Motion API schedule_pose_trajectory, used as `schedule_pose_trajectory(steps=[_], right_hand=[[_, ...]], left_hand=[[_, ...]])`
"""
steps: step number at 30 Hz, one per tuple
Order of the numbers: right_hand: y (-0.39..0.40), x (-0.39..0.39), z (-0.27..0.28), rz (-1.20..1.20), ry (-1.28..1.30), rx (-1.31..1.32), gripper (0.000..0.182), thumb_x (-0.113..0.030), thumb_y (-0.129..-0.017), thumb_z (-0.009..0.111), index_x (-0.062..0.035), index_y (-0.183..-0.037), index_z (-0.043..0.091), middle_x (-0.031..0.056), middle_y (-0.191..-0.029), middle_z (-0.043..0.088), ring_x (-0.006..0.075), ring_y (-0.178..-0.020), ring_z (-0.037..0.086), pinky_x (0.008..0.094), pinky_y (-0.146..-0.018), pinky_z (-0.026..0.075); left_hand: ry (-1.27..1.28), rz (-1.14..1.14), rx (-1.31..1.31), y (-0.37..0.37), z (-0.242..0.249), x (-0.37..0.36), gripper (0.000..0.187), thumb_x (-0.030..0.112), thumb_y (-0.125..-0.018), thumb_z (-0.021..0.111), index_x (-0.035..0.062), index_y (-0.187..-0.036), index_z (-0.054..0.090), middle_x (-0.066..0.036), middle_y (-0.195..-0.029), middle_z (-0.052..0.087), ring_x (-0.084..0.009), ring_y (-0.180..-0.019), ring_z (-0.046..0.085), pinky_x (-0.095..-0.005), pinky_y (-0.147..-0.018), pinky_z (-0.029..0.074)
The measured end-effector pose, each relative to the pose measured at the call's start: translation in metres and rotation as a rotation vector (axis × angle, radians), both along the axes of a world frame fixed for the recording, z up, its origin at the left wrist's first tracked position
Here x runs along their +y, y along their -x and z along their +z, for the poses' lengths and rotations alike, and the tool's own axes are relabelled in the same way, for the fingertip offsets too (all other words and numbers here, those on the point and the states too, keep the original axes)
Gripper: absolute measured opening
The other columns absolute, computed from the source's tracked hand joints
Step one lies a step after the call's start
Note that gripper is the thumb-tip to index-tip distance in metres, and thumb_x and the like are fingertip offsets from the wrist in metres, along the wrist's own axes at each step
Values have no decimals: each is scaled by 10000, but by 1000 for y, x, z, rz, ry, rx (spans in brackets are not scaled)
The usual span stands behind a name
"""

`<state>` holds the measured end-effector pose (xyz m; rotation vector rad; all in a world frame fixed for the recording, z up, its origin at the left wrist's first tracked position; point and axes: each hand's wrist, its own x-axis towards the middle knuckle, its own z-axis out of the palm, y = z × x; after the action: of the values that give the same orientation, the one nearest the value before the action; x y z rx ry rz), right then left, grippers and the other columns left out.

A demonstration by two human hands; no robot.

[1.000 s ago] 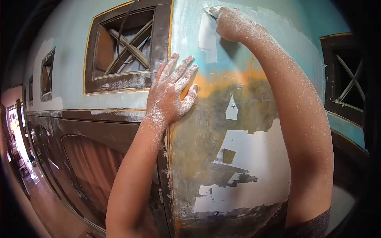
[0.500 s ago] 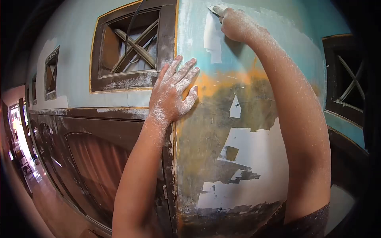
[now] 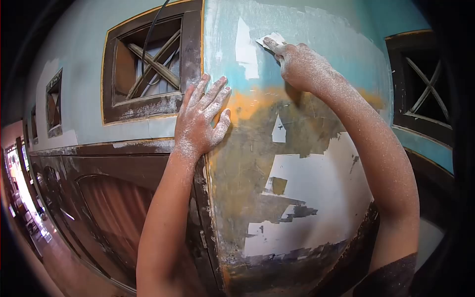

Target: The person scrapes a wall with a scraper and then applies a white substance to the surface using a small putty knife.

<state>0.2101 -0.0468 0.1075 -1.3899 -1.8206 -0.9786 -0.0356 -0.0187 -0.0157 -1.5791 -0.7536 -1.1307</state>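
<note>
My right hand (image 3: 309,69), dusted with white powder, grips a putty knife (image 3: 269,40) at the upper wall. White paste shows on its blade, which is close to or touching the light blue paint. Just left of the blade, a white filler patch (image 3: 246,52) is spread on the wall (image 3: 237,163). My left hand (image 3: 200,116), also powdery, rests flat with fingers spread over the dark window frame's edge and the wall beside it. Lower down are a small white patch (image 3: 279,132) and a large, ragged white area (image 3: 316,188).
A dark window (image 3: 156,64) with crossed wooden bars is at upper left, a black cable (image 3: 146,39) hanging before it. Brown door panels (image 3: 114,198) stand below. Another crossed-bar window (image 3: 425,84) lies at right. A bright passage (image 3: 24,183) runs along the far left.
The right hand and putty knife have moved down and right along the wall, away from the upper white patch. The view has shifted slightly; my left hand keeps its place by the frame.
</note>
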Motion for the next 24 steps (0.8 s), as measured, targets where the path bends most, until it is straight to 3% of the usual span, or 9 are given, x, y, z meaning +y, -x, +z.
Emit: schedule_pose_trajectory(steps=[8,14,17,19,21,24], right_hand=[[21,4,24,34,-50,26,590,-95,-981,502,-233,-1554,465,198,-1270,691,340,-1163,698,528,-1005,562],[36,9,37,43,-140,34,519,-102,-945,550,-193,-1454,591,196,-1275,711,347,-1168,703,535,-1016,551],[41,10,48,75,-183,-2,501,-104,-957,540,-170,-1451,591,178,-1286,710,344,-1170,703,548,-1018,546],[50,17,55,17,-137,59,528,-87,-969,516,-207,-1480,571,163,-1288,712,338,-1172,703,552,-1020,546],[55,23,56,125,-361,72,271,-159,-1001,575,-26,-1157,752,218,-1068,761,362,-949,752,471,-886,589],[47,46,85,163,-314,68,273,-158,-1005,566,-38,-1162,754,212,-1069,763,349,-960,753,466,-882,586]], left_hand=[[-3,-4,2,2,1,1,477,193,-911,645,113,-1381,652,-24,-1580,510,-324,-1527,355,-521,-1263,249],[-13,-2,0,1,-1,2,482,196,-905,643,116,-1379,650,-17,-1586,504,-318,-1526,356,-522,-1264,249],[-18,1,3,2,-1,2,484,199,-905,641,123,-1383,651,-17,-1583,507,-318,-1524,360,-520,-1264,251],[-19,-4,5,2,0,2,490,200,-902,642,130,-1387,651,-14,-1579,512,-319,-1522,363,-521,-1262,255],[-19,-7,3,4,1,2,489,202,-902,644,132,-1386,652,-13,-1577,515,-318,-1520,366,-521,-1261,257],[-20,-14,11,3,0,4,485,207,-902,648,134,-1382,655,-10,-1573,519,-316,-1519,369,-519,-1260,260]])
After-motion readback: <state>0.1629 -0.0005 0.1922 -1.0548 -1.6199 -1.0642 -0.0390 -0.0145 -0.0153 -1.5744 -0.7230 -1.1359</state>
